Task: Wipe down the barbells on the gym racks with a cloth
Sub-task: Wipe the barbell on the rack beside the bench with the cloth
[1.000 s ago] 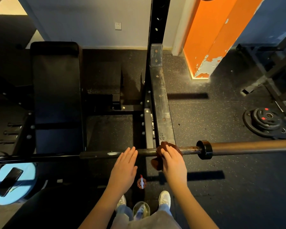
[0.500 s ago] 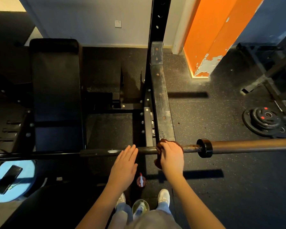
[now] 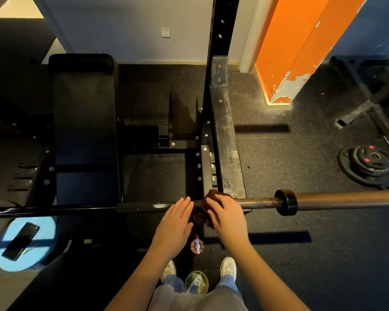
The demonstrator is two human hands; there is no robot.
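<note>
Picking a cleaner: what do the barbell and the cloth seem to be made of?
The barbell: apparently steel, dull brown finish with rusty-looking patches near the black collar. The cloth: soft brown fabric, probably terry or microfibre, bunched round the bar under the right hand.

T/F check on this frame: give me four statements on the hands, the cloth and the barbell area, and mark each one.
1. The right hand holds the cloth on the barbell. True.
2. The left hand grips a second cloth. False: its fingers are straight, with no cloth.
3. A phone lies on the blue plate. True.
4. The barbell's right sleeve is loaded with plates. False: the sleeve is bare; the weight plates lie on the floor.
</note>
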